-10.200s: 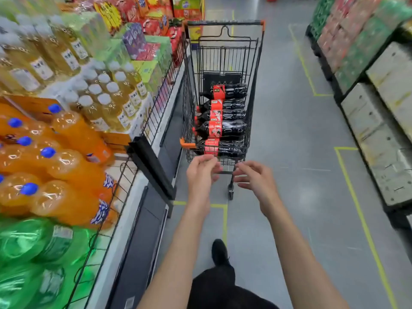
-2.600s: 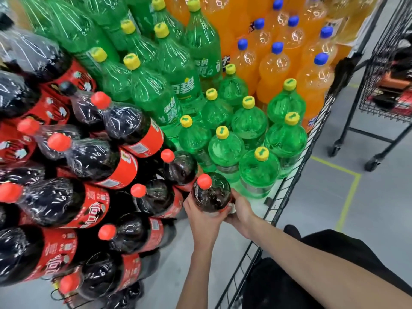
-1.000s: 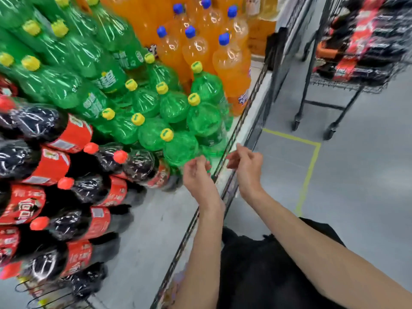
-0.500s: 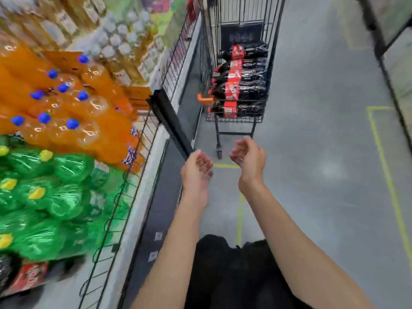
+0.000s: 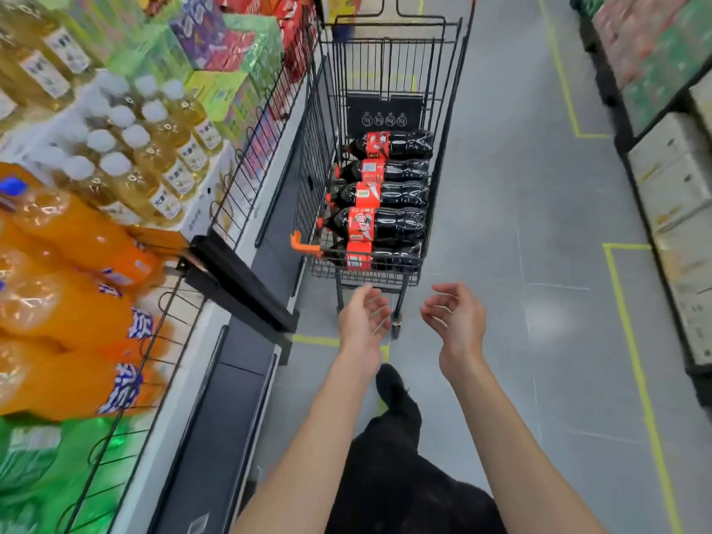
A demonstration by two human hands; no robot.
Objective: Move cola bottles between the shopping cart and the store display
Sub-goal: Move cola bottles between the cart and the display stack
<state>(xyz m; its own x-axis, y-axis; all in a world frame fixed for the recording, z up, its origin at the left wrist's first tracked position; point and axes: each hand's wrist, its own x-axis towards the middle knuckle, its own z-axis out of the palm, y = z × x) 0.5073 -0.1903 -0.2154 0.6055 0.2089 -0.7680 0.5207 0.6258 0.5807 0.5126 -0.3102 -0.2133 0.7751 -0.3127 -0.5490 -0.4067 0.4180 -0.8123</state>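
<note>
Display shelves (image 5: 246, 156) stood at left; cola bottles (image 5: 385, 194) lay in the shopping cart (image 5: 385, 40). Left hand (image 5: 362, 321) and right hand (image 5: 456, 321) were loosely open, empty, near the cart. Probably fetching step: next, grasping one bottle.

Cart (image 5: 385, 90): stands ahead in the aisle.
Cola bottles (image 5: 385, 225): five in the cart, lying crosswise, in a row from its near end to its far end.
Display (image 5: 246, 156): left of the cart, just beside it.
Hands: left hand (image 5: 362, 321) and right hand (image 5: 456, 319) side by side, near the cart's near end, touching nothing.
Boxes (image 5: 670, 179): right of the cart, across the aisle.
</note>
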